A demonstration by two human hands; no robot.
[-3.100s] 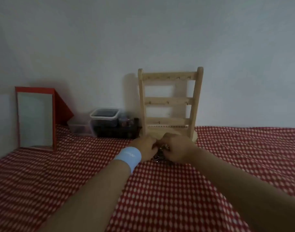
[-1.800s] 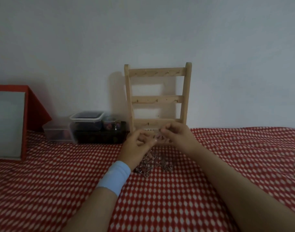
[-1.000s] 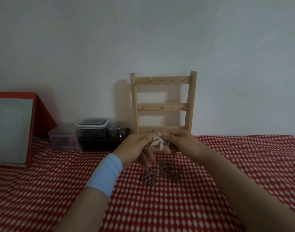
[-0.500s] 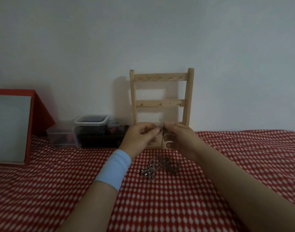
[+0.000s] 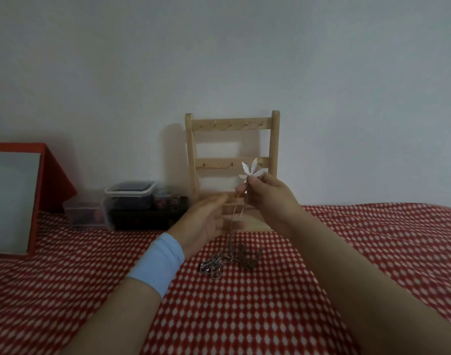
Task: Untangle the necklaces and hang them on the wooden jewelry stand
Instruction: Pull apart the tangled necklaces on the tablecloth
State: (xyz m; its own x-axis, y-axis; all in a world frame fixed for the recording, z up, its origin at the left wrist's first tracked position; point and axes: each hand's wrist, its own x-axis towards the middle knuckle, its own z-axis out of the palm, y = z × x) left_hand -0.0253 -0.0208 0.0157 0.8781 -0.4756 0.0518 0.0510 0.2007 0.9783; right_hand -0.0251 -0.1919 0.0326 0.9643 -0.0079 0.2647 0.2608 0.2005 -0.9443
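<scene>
Two hands: left hand, fingers spread; right hand, pinching one leaf pendant. One wooden jewelry stand behind right grip: three rails visible. One tangled heap of necklaces below grips; chain count unclear. Left of left grip: two clear lidded tubs, one red-framed mirror. One blue wristband.

Left hand motion-blurred; mirror cut off at left edge.

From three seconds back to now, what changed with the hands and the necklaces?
The right hand lifted the silver leaf-shaped pendant, its chain trailing up from the tangled pile of necklaces; the left hand let go and opened. The wooden jewelry stand stays bare.
</scene>
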